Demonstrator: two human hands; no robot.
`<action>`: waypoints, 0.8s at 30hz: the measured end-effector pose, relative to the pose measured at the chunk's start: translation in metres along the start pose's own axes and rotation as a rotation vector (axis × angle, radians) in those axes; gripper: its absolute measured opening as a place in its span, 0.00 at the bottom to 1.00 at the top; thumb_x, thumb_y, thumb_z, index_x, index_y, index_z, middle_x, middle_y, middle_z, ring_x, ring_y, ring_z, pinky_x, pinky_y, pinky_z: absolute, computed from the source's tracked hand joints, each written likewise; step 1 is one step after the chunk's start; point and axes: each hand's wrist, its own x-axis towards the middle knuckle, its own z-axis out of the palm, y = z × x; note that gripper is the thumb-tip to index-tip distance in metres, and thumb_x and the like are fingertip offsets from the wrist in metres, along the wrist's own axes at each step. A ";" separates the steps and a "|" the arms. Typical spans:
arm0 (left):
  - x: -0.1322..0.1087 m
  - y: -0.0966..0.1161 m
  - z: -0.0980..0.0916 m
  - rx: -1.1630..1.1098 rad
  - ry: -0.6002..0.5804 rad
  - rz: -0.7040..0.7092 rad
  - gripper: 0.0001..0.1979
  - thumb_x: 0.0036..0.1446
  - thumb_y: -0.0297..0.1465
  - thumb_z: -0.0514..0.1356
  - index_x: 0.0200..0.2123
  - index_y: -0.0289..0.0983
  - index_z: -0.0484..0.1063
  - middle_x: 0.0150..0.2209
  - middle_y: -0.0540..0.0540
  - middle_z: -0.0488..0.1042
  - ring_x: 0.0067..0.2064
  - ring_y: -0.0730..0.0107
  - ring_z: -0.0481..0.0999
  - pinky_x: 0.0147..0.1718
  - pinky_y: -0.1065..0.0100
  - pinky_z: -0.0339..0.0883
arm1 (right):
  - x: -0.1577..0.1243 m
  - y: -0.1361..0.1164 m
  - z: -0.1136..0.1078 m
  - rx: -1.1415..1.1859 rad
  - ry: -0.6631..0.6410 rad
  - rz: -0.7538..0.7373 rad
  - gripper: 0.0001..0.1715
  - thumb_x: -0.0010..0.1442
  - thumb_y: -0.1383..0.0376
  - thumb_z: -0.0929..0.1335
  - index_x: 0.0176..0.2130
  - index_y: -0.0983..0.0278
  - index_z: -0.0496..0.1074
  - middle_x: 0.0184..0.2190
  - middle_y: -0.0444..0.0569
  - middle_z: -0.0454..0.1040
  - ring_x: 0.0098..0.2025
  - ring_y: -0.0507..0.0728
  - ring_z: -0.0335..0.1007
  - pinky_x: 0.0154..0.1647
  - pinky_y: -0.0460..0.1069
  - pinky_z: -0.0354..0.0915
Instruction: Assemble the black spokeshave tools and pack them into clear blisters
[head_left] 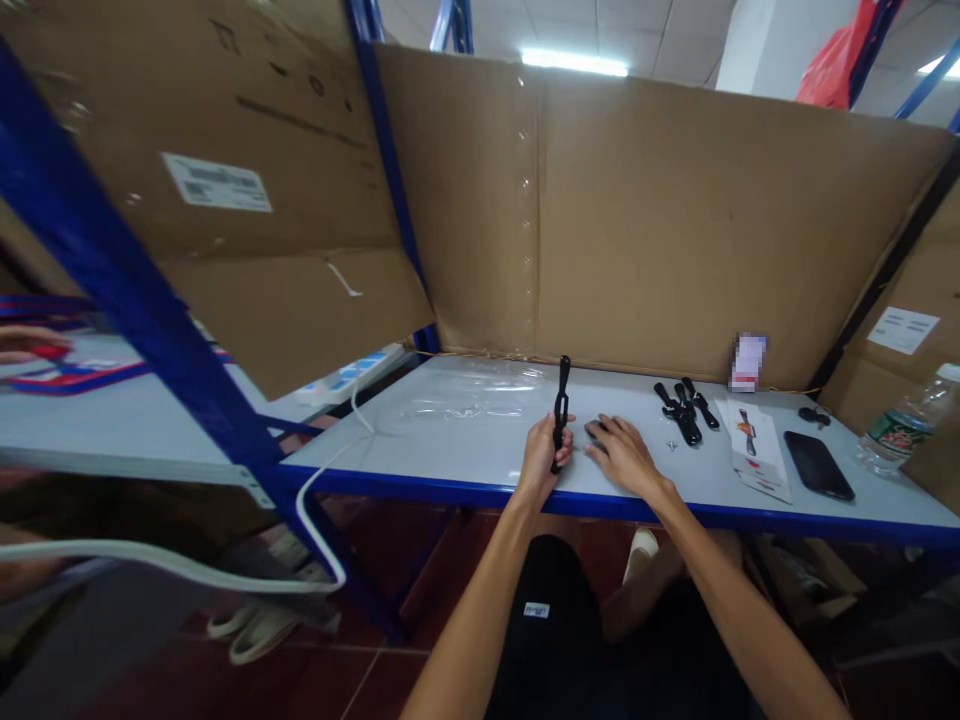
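Note:
Upright in my left hand (541,455) is a long black tool (562,405) with a slot in its middle, shaped like a peeler. My fingers wrap round its lower part. To its right, my right hand (621,455) is low over the tabletop with bent fingers. A small dark piece (595,430) shows at its fingertips, too little of it visible to name. Several similar black tools (684,415) lie in a pile to the right of that hand. Small shiny metal bits (672,445) lie just in front of the pile.
Printed cards (757,460), a black phone (819,465), a dark small object (814,416) and a plastic bottle (900,425) occupy the right side. Clear plastic film (480,390) lies back left. Cardboard (675,230) walls the back. A white cable (304,500) hangs left; another person's hand (30,343) is beyond.

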 end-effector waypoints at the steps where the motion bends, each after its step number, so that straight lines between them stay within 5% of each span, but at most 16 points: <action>1: -0.001 0.000 0.000 0.008 0.008 0.011 0.25 0.51 0.51 0.67 0.36 0.35 0.67 0.18 0.57 0.63 0.13 0.84 0.52 0.14 0.77 0.41 | 0.001 -0.002 0.002 0.006 -0.032 0.001 0.26 0.71 0.57 0.64 0.65 0.60 0.68 0.67 0.55 0.64 0.69 0.66 0.57 0.67 0.62 0.54; 6: -0.003 0.000 0.004 0.088 0.041 0.017 0.25 0.44 0.43 0.72 0.34 0.40 0.61 0.18 0.59 0.65 0.14 0.81 0.57 0.13 0.78 0.45 | -0.023 0.008 0.000 -0.002 -0.054 0.081 0.28 0.72 0.56 0.62 0.67 0.61 0.65 0.68 0.55 0.63 0.71 0.67 0.54 0.70 0.65 0.52; 13: -0.004 -0.001 0.003 0.118 0.027 0.023 0.21 0.45 0.41 0.71 0.33 0.38 0.64 0.18 0.57 0.65 0.14 0.82 0.58 0.12 0.77 0.46 | -0.060 0.016 -0.006 -0.062 0.028 0.211 0.31 0.74 0.56 0.59 0.67 0.71 0.64 0.68 0.61 0.62 0.72 0.68 0.53 0.71 0.64 0.49; 19: -0.003 -0.001 0.002 0.111 -0.011 0.029 0.21 0.45 0.41 0.71 0.33 0.37 0.65 0.19 0.56 0.66 0.15 0.82 0.59 0.13 0.77 0.49 | -0.050 0.005 -0.008 0.001 0.099 0.142 0.31 0.74 0.57 0.58 0.67 0.70 0.63 0.69 0.61 0.60 0.74 0.66 0.47 0.73 0.64 0.44; 24: -0.001 -0.003 -0.001 0.088 0.015 0.034 0.19 0.48 0.43 0.68 0.31 0.38 0.63 0.20 0.55 0.67 0.15 0.80 0.59 0.13 0.76 0.50 | -0.028 -0.012 -0.006 0.099 -0.025 0.062 0.31 0.73 0.55 0.60 0.68 0.68 0.61 0.69 0.61 0.60 0.73 0.66 0.50 0.72 0.65 0.46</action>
